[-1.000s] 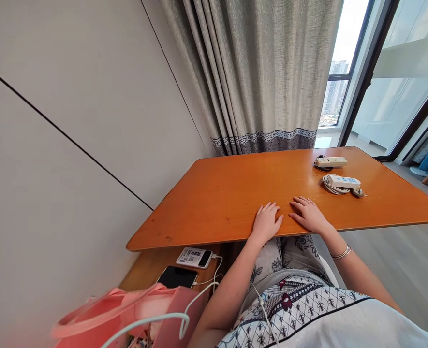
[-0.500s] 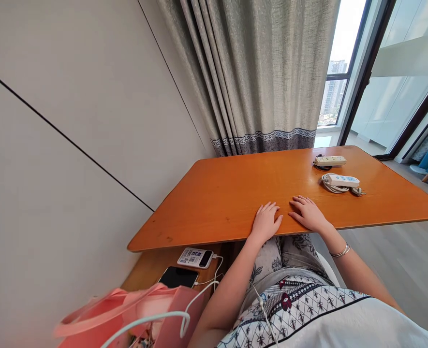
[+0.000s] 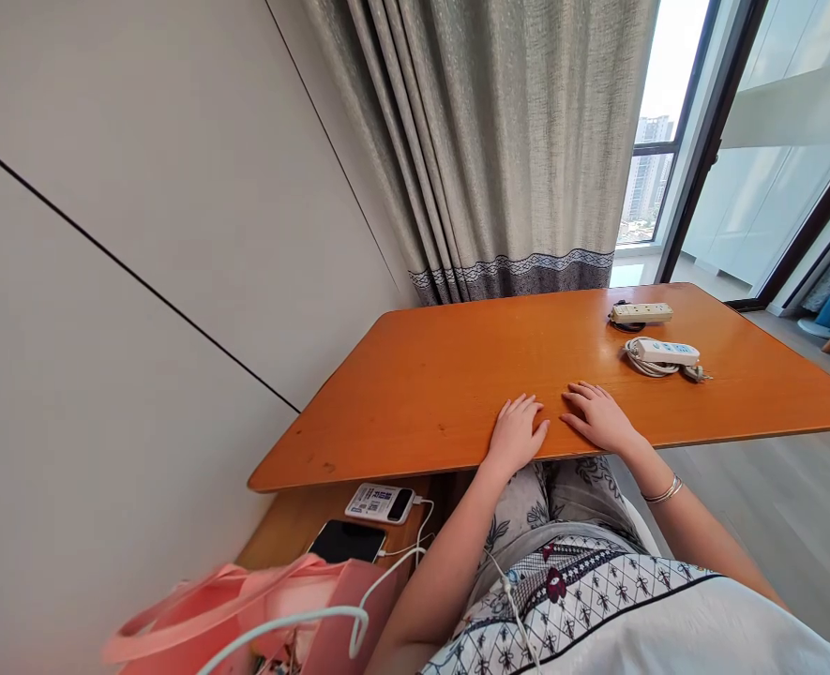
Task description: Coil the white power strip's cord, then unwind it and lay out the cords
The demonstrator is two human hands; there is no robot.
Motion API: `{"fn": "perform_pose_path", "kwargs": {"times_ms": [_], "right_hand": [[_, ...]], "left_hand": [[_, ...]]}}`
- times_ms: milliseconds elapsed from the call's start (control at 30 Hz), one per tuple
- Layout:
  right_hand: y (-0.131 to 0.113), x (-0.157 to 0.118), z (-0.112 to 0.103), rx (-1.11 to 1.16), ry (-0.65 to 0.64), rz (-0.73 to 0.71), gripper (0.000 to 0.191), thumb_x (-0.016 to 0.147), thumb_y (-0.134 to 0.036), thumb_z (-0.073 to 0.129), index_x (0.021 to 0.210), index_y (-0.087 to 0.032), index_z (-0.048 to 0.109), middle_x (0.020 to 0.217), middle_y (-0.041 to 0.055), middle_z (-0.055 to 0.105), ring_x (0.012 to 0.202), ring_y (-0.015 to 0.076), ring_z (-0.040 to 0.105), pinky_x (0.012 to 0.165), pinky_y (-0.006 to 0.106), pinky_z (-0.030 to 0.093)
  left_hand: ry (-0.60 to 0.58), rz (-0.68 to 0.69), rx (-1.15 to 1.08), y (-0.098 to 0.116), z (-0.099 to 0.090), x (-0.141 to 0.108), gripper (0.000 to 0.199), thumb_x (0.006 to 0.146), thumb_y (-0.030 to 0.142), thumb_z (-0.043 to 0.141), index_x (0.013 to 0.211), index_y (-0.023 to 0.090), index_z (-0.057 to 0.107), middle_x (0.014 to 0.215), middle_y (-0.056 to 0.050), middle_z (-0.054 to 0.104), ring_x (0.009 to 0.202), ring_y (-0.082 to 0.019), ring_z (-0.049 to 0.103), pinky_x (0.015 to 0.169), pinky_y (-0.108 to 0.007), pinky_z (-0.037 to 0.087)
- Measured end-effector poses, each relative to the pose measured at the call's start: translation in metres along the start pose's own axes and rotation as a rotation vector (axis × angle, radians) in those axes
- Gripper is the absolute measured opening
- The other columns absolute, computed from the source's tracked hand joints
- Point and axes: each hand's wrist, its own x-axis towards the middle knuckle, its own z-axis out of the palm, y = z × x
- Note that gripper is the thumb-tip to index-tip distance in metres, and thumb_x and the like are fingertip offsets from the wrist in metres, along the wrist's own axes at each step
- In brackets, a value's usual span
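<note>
Both hands rest palm down near the front edge of an orange-brown wooden table (image 3: 415, 394). My left hand (image 3: 517, 429) lies flat with its fingers stretched out and holds nothing. To its right, my right hand (image 3: 597, 417) lies with fingers apart, also holding nothing, and a bracelet sits on that wrist. Beyond the right hand is a white power strip (image 3: 664, 352) with its cable coiled beside it and its plug towards the right. Farther back lies a cream power strip (image 3: 641, 313) with a dark cable.
Below the table's left front edge, a white power bank (image 3: 379, 503) and a black phone (image 3: 348, 542) lie on a wooden surface, with white cables. A pink bag (image 3: 246, 609) stands nearer me. A grey curtain (image 3: 527, 141) hangs behind the table; a wall (image 3: 140, 394) borders its left.
</note>
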Motion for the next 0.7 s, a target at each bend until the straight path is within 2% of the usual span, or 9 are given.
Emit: {"fn": "perform_pose_path", "kwargs": {"times_ms": [700], "right_hand": [[-0.0009,-0.0001,0.0000,-0.005,0.001,0.008,0.046,0.097,-0.045,0.052,0.134,-0.019,0.062,0.145,0.0133,0.055,0.140,0.0312,0.045,0.117,0.051,0.033]], "left_hand": [[0.018,0.015,-0.002,-0.0004,0.0002,-0.0011,0.032,0.093,0.030,0.054,0.120,0.017,0.066,0.141,-0.012,0.060,0.139,-0.027,0.048,0.120,-0.047,0.032]]}}
